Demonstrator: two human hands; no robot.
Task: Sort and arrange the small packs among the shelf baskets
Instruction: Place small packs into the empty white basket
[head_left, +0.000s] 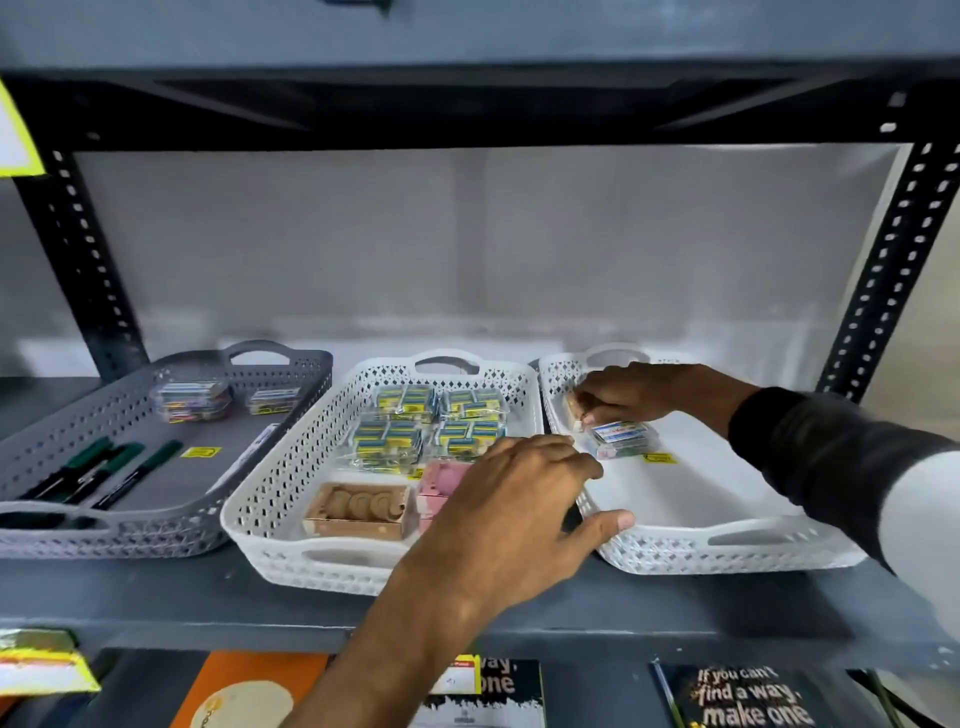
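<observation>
Three shallow baskets stand side by side on the shelf. The middle white basket (270, 499) holds several blue-and-yellow packs (405, 402), pink packs (441, 480) and a brown box (358, 509). My left hand (509, 509) hovers over its right front corner with fingers spread, hiding some pink packs; its thumb lies over the right white basket's (727, 556) rim. My right hand (639, 392) reaches into that basket's far left corner, fingertips pinched on the end of a clear-wrapped blue, white and red pack (623, 439).
The grey basket (291, 358) at the left holds green markers (104, 467) and a few wrapped packs (192, 400). Black slotted uprights (883, 260) frame the bay, with another shelf board close overhead. Notebooks (743, 696) lie on the shelf below.
</observation>
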